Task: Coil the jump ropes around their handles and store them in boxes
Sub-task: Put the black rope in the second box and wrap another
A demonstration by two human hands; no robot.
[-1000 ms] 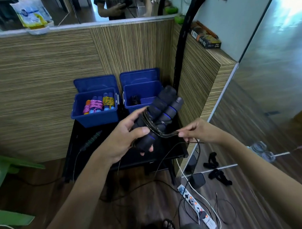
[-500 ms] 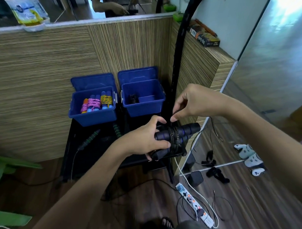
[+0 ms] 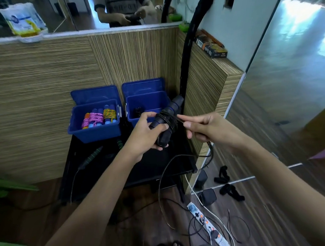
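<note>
The left hand (image 3: pixel 145 136) grips the black handles (image 3: pixel 167 121); the right hand (image 3: pixel 207 129) pinches the black rope (image 3: pixel 178 119) beside them

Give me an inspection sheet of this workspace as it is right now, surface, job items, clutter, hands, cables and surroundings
Surface: small black table in a wood-panelled corner.
Job's things: black foam jump-rope handles, thin black cord part-coiled round them, the rest hanging in a loop toward the floor; left blue plastic box holds coiled coloured ropes; right blue plastic box holds one dark bundle.
Clutter: green-striped rope handle lying on the table.
Grippers: left hand grips the handles; right hand pinches the cord.
Cables: white power strip and loose leads on the floor.
Surroundings: mirrors, dark carton on the ledge.
</note>
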